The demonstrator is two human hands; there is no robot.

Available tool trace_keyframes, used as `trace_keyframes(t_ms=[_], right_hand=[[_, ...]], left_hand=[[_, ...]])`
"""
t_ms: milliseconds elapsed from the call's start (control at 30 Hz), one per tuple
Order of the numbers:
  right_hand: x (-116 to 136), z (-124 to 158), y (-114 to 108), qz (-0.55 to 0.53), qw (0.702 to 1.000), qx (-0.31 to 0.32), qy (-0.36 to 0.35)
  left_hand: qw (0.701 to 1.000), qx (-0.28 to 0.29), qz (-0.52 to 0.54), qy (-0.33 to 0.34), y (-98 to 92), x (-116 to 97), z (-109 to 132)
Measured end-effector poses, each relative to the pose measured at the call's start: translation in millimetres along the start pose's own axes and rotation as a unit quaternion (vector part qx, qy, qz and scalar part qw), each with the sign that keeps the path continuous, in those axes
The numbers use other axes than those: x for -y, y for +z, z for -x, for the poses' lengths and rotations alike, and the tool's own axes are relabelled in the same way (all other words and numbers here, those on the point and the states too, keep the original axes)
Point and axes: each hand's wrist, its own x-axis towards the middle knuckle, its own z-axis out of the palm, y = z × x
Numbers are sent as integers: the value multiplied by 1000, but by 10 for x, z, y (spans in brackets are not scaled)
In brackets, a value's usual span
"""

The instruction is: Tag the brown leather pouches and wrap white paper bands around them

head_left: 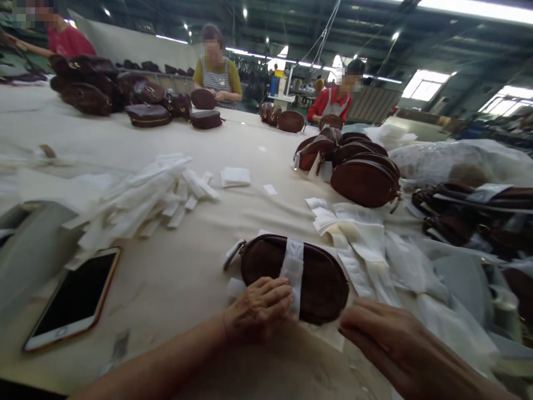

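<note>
An oval dark brown leather pouch with a zipper along its edge lies on the table in front of me. A white paper strip runs across its middle. My left hand is closed over the pouch's near edge, its fingertips pressing on the strip. Beside the pouch's lower right end is my right hand, with its fingers bent and pressed together. Whatever it may hold is hidden. A zipper pull sticks out at the pouch's left end.
A phone lies at left, near a heap of white strips. More strips and brown pouches lie at right, beside plastic-covered goods. Several co-workers stand across the table, near more pouches.
</note>
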Motion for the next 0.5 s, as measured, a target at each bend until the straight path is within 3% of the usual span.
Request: trace_keyframes(t_ms=[67, 167, 333, 500], right_hand=[[37, -463, 24, 63, 997, 36, -34], [-115, -892, 179, 142, 985, 86, -47], [-217, -1168, 274, 190, 972, 140, -10], [-145, -1364, 171, 201, 962, 155, 101]], left_hand=[[1000, -1, 9, 0, 4, 5, 6], [1000, 7, 23, -1, 13, 29, 22], [998, 52, 39, 3, 28, 62, 51], [998, 35, 55, -12, 19, 59, 50]])
